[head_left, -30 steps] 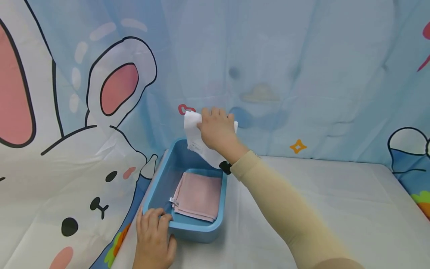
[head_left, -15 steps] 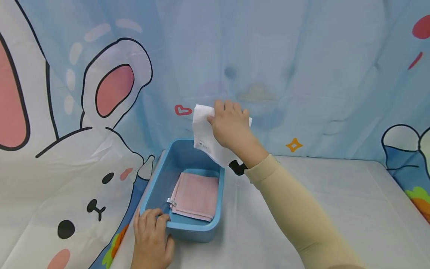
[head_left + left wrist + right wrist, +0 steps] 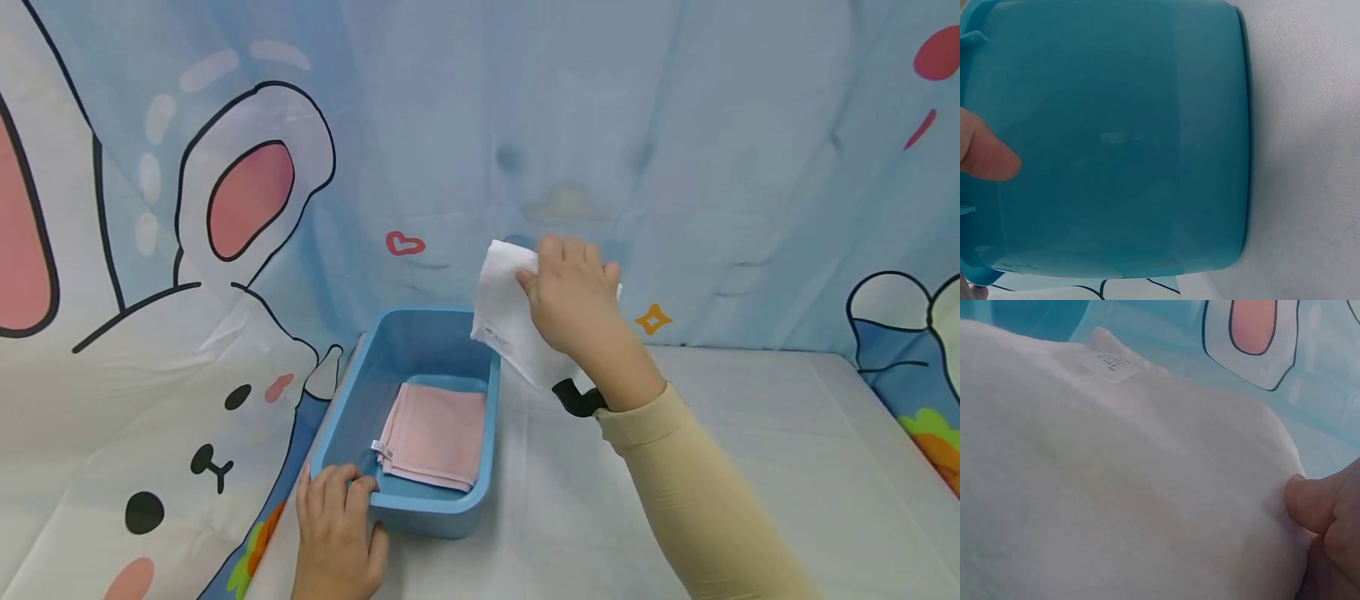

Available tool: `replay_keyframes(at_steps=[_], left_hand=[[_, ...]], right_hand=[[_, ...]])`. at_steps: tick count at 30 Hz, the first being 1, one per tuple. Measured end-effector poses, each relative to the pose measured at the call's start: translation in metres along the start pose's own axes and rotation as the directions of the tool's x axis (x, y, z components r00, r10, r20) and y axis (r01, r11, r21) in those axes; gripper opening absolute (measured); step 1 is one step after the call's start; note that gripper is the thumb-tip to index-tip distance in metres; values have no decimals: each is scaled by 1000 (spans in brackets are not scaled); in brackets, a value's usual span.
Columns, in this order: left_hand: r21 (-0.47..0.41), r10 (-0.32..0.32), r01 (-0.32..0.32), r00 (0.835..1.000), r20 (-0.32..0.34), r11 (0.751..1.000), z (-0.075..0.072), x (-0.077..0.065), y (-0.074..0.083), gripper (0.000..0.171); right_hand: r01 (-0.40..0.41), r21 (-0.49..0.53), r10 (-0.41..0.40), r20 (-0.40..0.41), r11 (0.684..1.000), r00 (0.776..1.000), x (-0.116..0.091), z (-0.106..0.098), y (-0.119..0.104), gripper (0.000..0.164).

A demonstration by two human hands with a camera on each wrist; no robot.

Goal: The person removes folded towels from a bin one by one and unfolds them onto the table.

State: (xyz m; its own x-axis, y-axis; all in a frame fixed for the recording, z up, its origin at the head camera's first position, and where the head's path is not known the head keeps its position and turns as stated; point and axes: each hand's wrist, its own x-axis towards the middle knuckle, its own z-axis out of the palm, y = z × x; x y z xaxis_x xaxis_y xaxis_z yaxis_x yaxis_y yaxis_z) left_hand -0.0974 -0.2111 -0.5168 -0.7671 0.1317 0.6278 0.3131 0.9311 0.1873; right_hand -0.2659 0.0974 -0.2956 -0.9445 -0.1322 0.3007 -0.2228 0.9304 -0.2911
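My right hand (image 3: 573, 300) pinches a white cloth (image 3: 502, 308) by its upper edge, thumb in front. The cloth hangs down just right of a blue plastic bin (image 3: 491, 450), overlapping its far right corner in the head view. A small printed label (image 3: 1110, 365) shows on the cloth in the right wrist view. Inside the bin a folded pink cloth (image 3: 435, 433) lies flat, its white tag at the left. My left hand (image 3: 337, 533) grips the bin's near rim at the left corner, fingers over the edge and thumb (image 3: 988, 156) against the outer wall.
The bin stands on a table with a white cover (image 3: 720, 467), close to its left edge. Behind it hangs a light blue backdrop (image 3: 420, 150) printed with a rabbit (image 3: 187, 433), which also covers the left side.
My right hand has carried the white cloth rightward, from over the far part of the bin to beside it. The left hand keeps its hold on the rim.
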Motion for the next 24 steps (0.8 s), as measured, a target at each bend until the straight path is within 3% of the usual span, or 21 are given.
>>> replay_keyframes(at_steps=[14,24], left_hand=[[-19,24,-24,999,-28,1000,0,0,1,42],[-31,18,-19,1000,-21,999,-2,2,2,42]], right_hand=[[-4,-14,5,16,1000,1000,-54,15,42,36],[38,-114,-33,42,993,999,-100,56,65,40]])
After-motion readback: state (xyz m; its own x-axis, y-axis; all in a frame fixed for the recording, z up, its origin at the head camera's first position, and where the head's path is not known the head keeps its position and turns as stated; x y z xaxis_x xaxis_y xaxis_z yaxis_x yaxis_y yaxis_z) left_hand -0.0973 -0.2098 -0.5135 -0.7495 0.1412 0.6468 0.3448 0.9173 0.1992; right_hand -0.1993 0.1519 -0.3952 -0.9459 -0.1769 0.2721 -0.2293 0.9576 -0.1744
